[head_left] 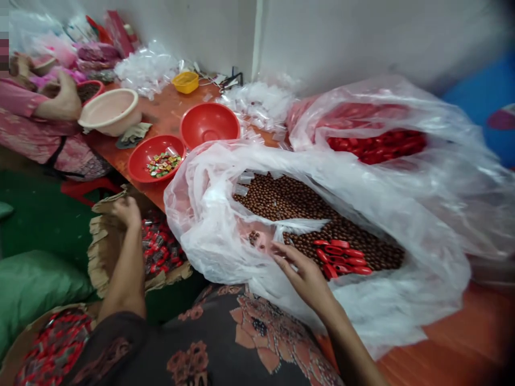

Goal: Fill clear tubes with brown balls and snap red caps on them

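My left hand (129, 212) is over the edge of a torn cardboard box (98, 252) at my left. Its fingers are smeared by motion, so whether they hold anything is unclear. Inside that box lie many small clear containers with red parts (161, 246). My right hand (303, 271) reaches over the near side of a large clear plastic bag (217, 214), fingers stretched out and nothing visible in them. Beyond its fingertips are small brown balls (298, 198) filling the bag. Several red plastic pieces (341, 258) rest on the balls, right of that hand.
Red bowls stand on the orange table, one (137, 158) with small colourful pieces, another (209, 122) behind. A second bag of red pieces (378, 145) sits at back right. Clear plastic parts (261, 102) are heaped by the wall. A co-worker's arm (66, 99) is at far left.
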A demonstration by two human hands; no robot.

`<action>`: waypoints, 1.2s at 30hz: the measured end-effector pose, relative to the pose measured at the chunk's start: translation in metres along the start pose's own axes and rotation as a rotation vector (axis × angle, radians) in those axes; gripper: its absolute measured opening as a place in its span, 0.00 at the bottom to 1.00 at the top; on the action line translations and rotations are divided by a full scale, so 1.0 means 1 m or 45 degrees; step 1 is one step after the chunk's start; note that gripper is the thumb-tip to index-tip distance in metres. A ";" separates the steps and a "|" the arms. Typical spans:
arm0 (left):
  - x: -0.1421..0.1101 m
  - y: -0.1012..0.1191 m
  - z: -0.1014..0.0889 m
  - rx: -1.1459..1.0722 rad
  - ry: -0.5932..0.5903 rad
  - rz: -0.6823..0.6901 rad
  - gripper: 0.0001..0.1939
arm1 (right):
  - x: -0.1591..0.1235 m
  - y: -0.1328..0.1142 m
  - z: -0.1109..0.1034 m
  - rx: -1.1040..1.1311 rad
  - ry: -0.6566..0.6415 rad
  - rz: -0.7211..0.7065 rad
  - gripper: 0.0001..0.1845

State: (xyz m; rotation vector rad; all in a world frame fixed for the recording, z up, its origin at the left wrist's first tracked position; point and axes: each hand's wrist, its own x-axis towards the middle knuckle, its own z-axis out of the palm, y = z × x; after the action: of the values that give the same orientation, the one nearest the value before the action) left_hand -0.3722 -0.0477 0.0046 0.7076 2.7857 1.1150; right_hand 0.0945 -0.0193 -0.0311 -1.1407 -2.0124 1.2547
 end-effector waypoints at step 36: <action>-0.195 0.219 0.259 -0.191 -1.649 0.337 0.10 | -0.009 0.083 -0.102 -0.919 0.400 0.231 0.18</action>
State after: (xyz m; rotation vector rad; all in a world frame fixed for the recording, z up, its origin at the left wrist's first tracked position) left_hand -0.0550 0.1712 -0.0620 1.2058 1.5221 0.5072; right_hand 0.2087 0.0392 -0.0598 -1.7458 -2.1944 0.3508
